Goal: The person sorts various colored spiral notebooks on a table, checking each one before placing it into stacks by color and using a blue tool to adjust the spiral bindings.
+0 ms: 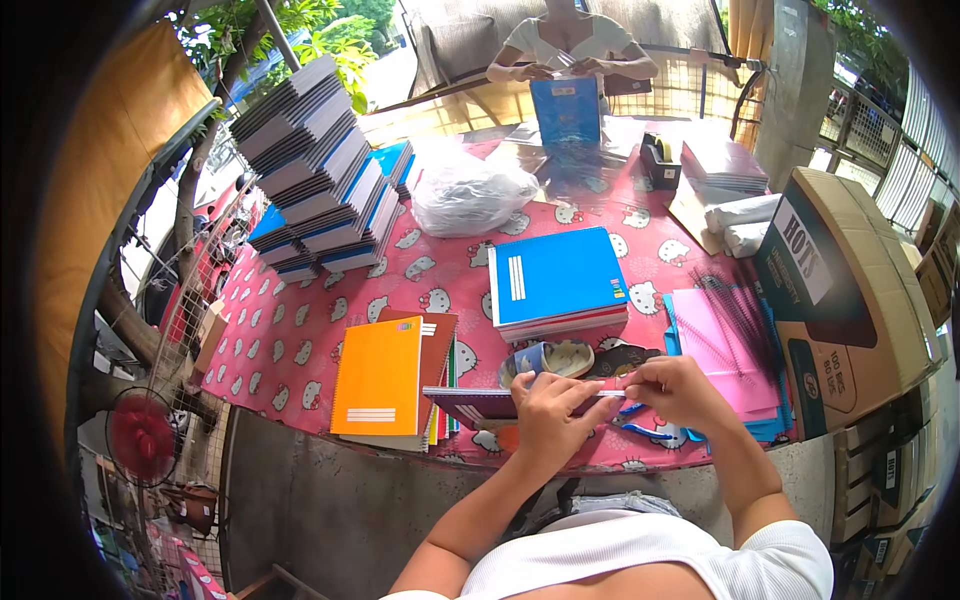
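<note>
Near the front edge of the table, my left hand (558,418) is closed around a dark purple notebook (468,402), held on its edge with its long side running left to right. At the notebook's right end, my right hand (684,392) pinches with thumb and fingers; what lies between those fingertips is too small to make out. Just beyond my hands sits a small open container (567,357) with pale bits in it. A blue-handled tool (645,432) lies partly hidden under my right hand. To the left, spiral notebooks are piled, an orange one (378,375) uppermost.
Blue notebooks (560,275) are stacked mid-table, with a tall leaning stack (320,170) at far left. Dark plastic coils (735,315) lie on pink sheets (705,345) beside a large cardboard box (850,300). A plastic bag (470,190), a tape dispenser (660,160) and another person (570,45) are farther back.
</note>
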The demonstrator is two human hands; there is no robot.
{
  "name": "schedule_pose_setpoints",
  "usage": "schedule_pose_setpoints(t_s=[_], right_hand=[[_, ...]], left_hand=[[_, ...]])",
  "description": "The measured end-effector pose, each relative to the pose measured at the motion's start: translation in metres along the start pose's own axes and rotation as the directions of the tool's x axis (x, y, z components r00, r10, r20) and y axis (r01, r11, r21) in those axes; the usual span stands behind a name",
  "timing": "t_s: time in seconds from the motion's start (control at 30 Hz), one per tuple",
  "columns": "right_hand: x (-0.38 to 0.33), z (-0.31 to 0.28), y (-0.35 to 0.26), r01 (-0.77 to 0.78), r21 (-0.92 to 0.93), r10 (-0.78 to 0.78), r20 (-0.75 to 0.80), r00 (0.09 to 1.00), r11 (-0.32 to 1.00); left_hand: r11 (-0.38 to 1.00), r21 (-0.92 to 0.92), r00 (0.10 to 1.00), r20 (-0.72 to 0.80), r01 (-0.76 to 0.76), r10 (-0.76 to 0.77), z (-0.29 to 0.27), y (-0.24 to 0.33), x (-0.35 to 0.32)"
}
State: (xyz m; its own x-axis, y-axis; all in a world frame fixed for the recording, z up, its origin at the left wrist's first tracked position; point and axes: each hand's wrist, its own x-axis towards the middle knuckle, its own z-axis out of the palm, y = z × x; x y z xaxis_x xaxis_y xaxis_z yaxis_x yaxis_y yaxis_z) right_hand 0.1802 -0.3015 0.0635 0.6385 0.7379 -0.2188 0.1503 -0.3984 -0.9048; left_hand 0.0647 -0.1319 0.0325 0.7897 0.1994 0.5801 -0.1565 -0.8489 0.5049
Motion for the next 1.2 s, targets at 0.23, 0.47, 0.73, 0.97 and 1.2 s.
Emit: schedule_pose_setpoints(t_s=[0.23,0.47,0.73,0.97,1.2], right_hand=[[-0.001,0.009,0.007,0.467,-0.275,-0.520,-0.161,0.839,0.840],[0.002,0.025,0.012,0.464,-0.343,-0.555,-0.250,0.793,0.817],[-0.007,0.021,-0.003,0.381,-0.500,-0.534,-0.207,0.819,0.778],[-0.002,0.021,0.005,0.406,-0.557,-0.576,-0.166,0.801,0.725],[0.003,0.022,0.000,0.444,-0.568,-0.593,-0.099,0.799,0.693]], left_hand=[[0.999,0.040,1.000,-0.022,0.006,-0.005,0.005,-0.002,0.003],[0.999,0.026,1.000,0.005,-0.025,0.024,0.000,-0.004,0.001],[0.998,-0.045,0.999,0.006,0.046,-0.046,-0.001,0.000,-0.001],[0.996,-0.061,0.996,-0.055,-0.068,0.065,-0.002,0.000,0.004],[0.995,-0.077,0.997,-0.056,-0.058,0.054,-0.002,-0.005,0.003]])
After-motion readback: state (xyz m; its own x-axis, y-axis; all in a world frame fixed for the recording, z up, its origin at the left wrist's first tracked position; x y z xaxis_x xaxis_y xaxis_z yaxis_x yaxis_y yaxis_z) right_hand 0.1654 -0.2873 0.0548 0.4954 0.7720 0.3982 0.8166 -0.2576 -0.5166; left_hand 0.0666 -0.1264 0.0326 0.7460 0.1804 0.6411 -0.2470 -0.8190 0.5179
